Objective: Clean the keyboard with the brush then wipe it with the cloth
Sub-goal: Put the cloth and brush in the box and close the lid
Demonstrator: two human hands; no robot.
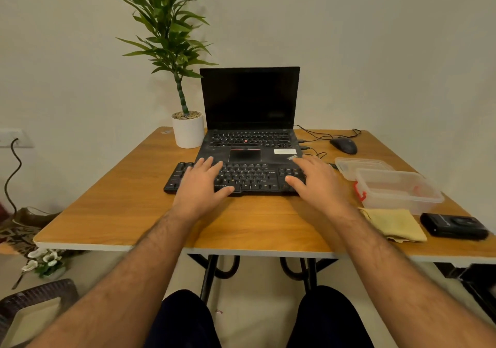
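Seemingly about to start, both hands lie flat on a black external keyboard point(249, 177) at frame centre, probably steadying it. Left hand point(200, 183) spreads relaxed fingers over the left keys, holding nothing. Right hand point(319, 179) rests likewise on the right end, empty. Behind stands an open, dusty matte laptop point(249, 111). At lower right, a soft, folded yellow cloth point(396, 224) waits on the glossy wooden table point(107, 208). No brush is identifiable.
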